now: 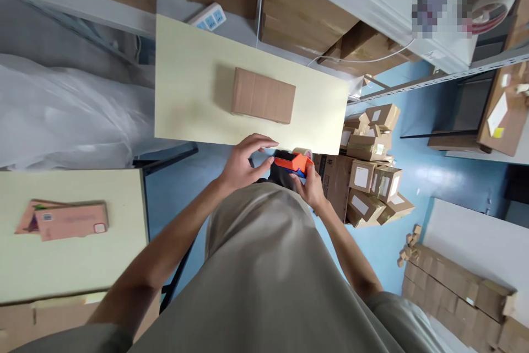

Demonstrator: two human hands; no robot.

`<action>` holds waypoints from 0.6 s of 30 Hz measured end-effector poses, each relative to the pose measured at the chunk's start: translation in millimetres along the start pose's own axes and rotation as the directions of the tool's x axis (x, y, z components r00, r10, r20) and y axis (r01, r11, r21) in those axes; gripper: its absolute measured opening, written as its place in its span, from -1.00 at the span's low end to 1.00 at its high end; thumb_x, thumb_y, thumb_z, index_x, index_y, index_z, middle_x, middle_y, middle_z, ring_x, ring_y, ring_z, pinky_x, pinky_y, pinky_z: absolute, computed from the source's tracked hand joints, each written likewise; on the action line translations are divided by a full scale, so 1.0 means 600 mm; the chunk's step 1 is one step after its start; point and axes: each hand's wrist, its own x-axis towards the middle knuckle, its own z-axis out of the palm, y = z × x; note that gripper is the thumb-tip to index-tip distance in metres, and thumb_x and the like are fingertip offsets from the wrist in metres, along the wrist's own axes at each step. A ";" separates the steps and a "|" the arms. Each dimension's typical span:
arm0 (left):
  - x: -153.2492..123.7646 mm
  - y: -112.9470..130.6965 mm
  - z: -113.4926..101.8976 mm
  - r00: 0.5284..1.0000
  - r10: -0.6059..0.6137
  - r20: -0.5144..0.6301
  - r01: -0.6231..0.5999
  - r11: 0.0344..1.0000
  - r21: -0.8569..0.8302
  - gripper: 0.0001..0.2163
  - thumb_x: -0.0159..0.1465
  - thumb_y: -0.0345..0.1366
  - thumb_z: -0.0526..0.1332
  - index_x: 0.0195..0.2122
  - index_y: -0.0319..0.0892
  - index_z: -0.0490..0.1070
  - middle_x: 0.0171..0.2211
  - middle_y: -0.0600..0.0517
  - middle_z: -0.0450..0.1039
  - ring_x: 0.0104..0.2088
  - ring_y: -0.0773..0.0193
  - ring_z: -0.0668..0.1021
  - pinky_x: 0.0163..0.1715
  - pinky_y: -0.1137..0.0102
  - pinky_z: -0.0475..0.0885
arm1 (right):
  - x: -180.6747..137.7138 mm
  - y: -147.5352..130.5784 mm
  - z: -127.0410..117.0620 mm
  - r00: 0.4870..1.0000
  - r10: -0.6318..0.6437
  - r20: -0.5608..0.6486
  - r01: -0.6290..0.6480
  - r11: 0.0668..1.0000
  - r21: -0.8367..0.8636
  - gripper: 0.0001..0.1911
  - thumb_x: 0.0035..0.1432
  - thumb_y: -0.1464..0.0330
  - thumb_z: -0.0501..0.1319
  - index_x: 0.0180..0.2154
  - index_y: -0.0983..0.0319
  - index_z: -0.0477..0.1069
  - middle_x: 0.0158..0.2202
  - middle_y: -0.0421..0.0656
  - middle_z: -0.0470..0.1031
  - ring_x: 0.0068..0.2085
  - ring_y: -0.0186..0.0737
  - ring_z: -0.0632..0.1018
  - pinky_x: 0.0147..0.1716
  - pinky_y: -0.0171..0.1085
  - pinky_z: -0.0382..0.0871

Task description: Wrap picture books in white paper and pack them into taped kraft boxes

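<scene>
An orange tape dispenser (292,163) with a roll of tape is held close to my body, just below the near edge of a pale yellow table (194,88). My right hand (309,188) grips its handle from below. My left hand (244,162) reaches over to the dispenser's front end, fingers curved, thumb and fingertips near the tape end. A closed brown cardboard box (263,95) lies on the table just beyond my hands.
A second table (74,265) at left carries pink flat mailers (68,221). A heap of small labelled cartons (372,171) sits on the blue floor at right. Flattened cardboard (454,292) lies at lower right. Shelving with boxes stands behind; a power strip (209,17) lies beyond the table.
</scene>
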 end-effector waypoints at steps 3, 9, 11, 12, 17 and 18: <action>-0.015 0.031 0.004 0.998 0.050 -0.027 -0.049 0.998 0.029 -0.73 0.38 -0.08 0.40 0.06 0.03 0.67 0.06 -0.08 0.64 0.09 -0.01 0.66 0.04 0.09 0.71 | 0.002 0.010 -0.014 0.995 -0.105 -0.001 0.105 0.994 -0.014 -0.37 0.55 -0.16 0.01 0.28 0.18 0.27 -0.06 0.12 0.61 -0.13 0.17 0.68 -0.17 0.06 0.63; -0.022 0.044 0.031 0.992 0.070 -0.104 -0.060 0.994 0.092 -0.75 0.46 -0.06 0.34 0.08 0.01 0.66 0.05 -0.08 0.63 0.02 0.07 0.67 0.00 0.16 0.69 | 0.017 0.046 -0.046 0.958 -0.285 0.030 0.287 0.956 -0.060 -0.44 0.55 -0.10 0.07 0.25 0.19 0.29 -0.07 0.12 0.62 -0.12 0.17 0.67 -0.15 0.07 0.63; -0.019 0.042 0.043 0.995 0.058 -0.079 -0.049 0.993 0.109 -0.76 0.46 -0.05 0.35 0.04 0.01 0.67 0.01 -0.06 0.64 -0.05 0.10 0.67 -0.01 0.17 0.68 | 0.023 0.063 -0.061 0.937 -0.346 0.046 0.348 0.935 -0.070 -0.46 0.56 -0.08 0.07 0.24 0.20 0.27 -0.07 0.13 0.62 -0.10 0.18 0.66 -0.14 0.07 0.63; -0.017 0.041 0.050 0.996 0.049 -0.068 -0.041 0.993 0.112 -0.77 0.46 -0.03 0.36 0.01 0.00 0.67 -0.02 -0.06 0.64 -0.07 0.10 0.67 -0.01 0.17 0.68 | 0.027 0.072 -0.068 0.927 -0.371 0.055 0.374 0.925 -0.073 -0.47 0.56 -0.07 0.06 0.23 0.20 0.27 -0.07 0.13 0.62 -0.09 0.19 0.66 -0.13 0.08 0.63; -0.008 0.039 0.101 0.995 -0.018 -0.094 0.030 0.992 0.125 -0.75 0.43 0.04 0.38 -0.18 -0.01 0.66 -0.17 -0.05 0.64 -0.10 0.07 0.68 -0.01 0.16 0.67 | 0.044 0.113 -0.102 0.919 -0.380 0.100 0.389 0.918 -0.081 -0.43 0.52 -0.15 0.07 0.17 0.18 0.32 -0.12 0.10 0.62 -0.10 0.19 0.66 -0.09 0.09 0.63; -0.006 0.038 0.113 0.994 -0.020 -0.106 0.034 0.991 0.131 -0.75 0.43 0.04 0.38 -0.20 -0.02 0.65 -0.18 -0.04 0.63 -0.12 0.08 0.68 -0.01 0.15 0.67 | 0.047 0.120 -0.108 0.922 -0.370 0.109 0.379 0.922 -0.078 -0.41 0.50 -0.18 0.08 0.15 0.17 0.33 -0.12 0.10 0.62 -0.09 0.19 0.67 -0.08 0.08 0.63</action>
